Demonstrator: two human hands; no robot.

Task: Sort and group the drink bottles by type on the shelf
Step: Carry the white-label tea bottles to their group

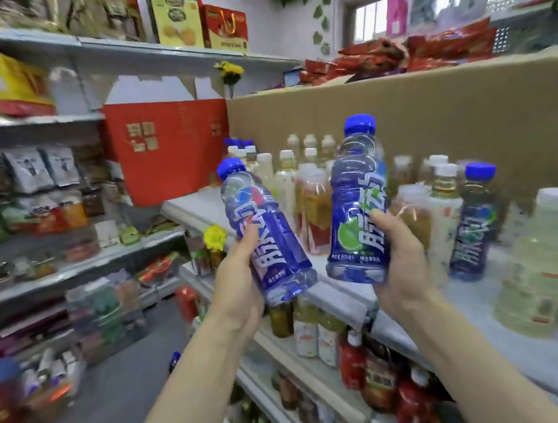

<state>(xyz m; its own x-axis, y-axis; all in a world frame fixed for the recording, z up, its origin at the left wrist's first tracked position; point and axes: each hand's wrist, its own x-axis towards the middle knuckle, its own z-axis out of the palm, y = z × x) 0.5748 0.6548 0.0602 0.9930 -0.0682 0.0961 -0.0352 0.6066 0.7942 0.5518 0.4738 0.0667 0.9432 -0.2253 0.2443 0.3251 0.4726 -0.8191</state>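
While both hands are raised before the shelf (348, 298):
Left hand (240, 284): grasps a blue-capped bottle (266, 236), tilted left.
Right hand (402, 264): grasps a second blue bottle (356, 210), near upright.
Shelf stock: pale bottles (309, 187); another blue bottle (472, 225) standing at right.

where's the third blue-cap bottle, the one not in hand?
Head view, right side: the dark blue-cap bottle stands upright on the top shelf, right of the right hand, among pale white-capped bottles.
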